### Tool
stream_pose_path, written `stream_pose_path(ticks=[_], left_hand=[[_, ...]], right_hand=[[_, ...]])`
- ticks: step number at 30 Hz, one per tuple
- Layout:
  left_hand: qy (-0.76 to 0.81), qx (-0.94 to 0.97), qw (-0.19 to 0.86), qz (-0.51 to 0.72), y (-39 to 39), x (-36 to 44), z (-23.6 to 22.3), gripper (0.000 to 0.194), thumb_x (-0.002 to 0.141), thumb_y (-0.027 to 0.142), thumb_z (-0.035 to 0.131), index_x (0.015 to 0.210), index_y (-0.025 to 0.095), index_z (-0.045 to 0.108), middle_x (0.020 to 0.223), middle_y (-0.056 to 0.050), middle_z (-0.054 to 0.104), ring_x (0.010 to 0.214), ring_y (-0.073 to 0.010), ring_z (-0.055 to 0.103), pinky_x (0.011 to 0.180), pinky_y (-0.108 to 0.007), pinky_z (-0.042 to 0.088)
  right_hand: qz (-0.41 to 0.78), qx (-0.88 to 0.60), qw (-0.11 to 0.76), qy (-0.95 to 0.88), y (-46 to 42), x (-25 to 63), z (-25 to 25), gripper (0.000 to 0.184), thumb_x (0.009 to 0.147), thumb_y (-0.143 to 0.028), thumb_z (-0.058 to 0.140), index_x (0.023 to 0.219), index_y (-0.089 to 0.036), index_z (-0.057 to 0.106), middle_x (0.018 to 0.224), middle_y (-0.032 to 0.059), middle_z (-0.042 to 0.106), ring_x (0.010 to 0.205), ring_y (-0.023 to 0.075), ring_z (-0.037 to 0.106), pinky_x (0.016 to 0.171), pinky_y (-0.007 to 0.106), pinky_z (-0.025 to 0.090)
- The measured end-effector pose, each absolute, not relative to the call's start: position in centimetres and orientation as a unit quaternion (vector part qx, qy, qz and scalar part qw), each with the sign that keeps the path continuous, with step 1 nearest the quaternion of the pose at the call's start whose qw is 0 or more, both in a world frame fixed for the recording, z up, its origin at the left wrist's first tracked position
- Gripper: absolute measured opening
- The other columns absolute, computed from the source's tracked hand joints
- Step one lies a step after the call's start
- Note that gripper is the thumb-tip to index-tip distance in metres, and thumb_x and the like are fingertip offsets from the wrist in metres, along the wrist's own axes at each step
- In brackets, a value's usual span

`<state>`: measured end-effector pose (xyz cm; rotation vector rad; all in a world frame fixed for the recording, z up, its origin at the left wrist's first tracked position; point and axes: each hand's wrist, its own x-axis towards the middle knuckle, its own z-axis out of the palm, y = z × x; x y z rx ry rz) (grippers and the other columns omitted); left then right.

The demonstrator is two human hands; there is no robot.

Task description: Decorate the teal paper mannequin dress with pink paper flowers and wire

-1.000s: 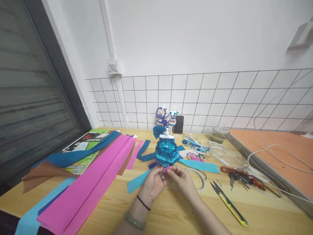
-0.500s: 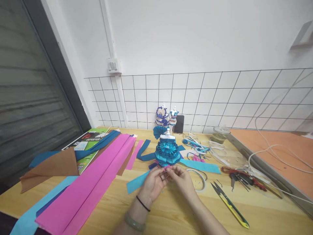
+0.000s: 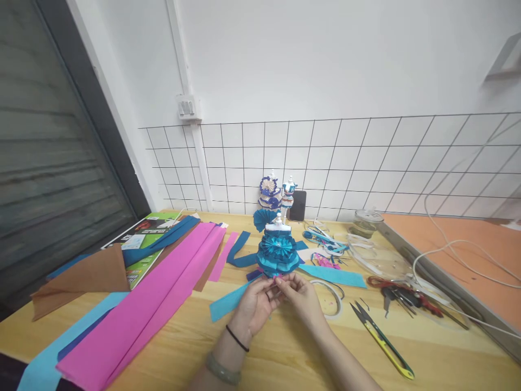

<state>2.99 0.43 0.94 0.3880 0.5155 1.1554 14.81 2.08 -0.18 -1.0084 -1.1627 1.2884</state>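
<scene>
At the middle of the table, my left hand (image 3: pixel 257 304) and my right hand (image 3: pixel 300 296) meet fingertip to fingertip. Pinched between them is a small piece of pink paper (image 3: pixel 277 278), mostly covered by the fingers. Just beyond the fingertips stands a small figure with a pleated teal paper dress (image 3: pixel 278 250), its white top upright. A folded teal paper fan (image 3: pixel 265 219) shows behind its left side. Light blue paper strips lie on both sides, one (image 3: pixel 228 301) by my left hand and another (image 3: pixel 334 276) to the right.
Long pink crepe paper (image 3: pixel 142 304), brown paper (image 3: pixel 81 277) and a green booklet (image 3: pixel 157 222) cover the left side. A tape roll (image 3: pixel 338 304), yellow thread snips (image 3: pixel 380 339) and red-handled tools (image 3: pixel 407 296) lie right. Two decorated figures (image 3: pixel 270 195) and a phone (image 3: pixel 298 205) stand behind.
Very little differs. My hands hold nearly the same place, with a slight shift of the fingers on the pink piece. The whole view has moved by a few pixels.
</scene>
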Motion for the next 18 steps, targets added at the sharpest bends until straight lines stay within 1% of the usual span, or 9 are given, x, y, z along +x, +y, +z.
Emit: stream_pose_path(ticks=[7,11,18], left_hand=[[0.223,0.141,0.813,0.519,0.31,2.8,1.07,0.011,0.075,0.012,0.05,0.076,0.01,0.061,0.092,-0.011,0.066,0.086,-0.0171,0.06,0.087,-0.032,0.04],[0.211,0.145,0.814,0.521,0.19,2.77,1.1,0.01,0.074,0.011,0.05,0.076,0.012,0.06,0.093,-0.011,0.066,0.087,-0.0179,0.06,0.087,-0.034,0.04],[0.223,0.168,0.799,0.532,0.16,3.06,1.0,0.009,0.071,0.008,0.051,0.071,0.012,0.059,0.089,-0.011,0.067,0.093,-0.02,0.059,0.09,-0.036,0.038]], right_hand=[[0.545,-0.414,0.535,-0.496,1.99,15.02,-0.24,0.034,0.062,-0.045,0.07,0.069,-0.015,0.054,0.062,0.0008,0.061,0.054,0.0114,0.053,0.051,0.022,0.039],[0.544,-0.412,0.532,-0.501,1.85,15.17,-0.27,0.035,0.061,-0.046,0.07,0.069,-0.016,0.054,0.059,-0.0009,0.058,0.052,0.0103,0.051,0.049,0.021,0.037],[0.525,-0.429,0.539,-0.501,1.82,14.81,-0.13,0.037,0.06,-0.049,0.069,0.067,-0.016,0.053,0.058,-0.0002,0.058,0.052,0.0108,0.051,0.049,0.021,0.038]])
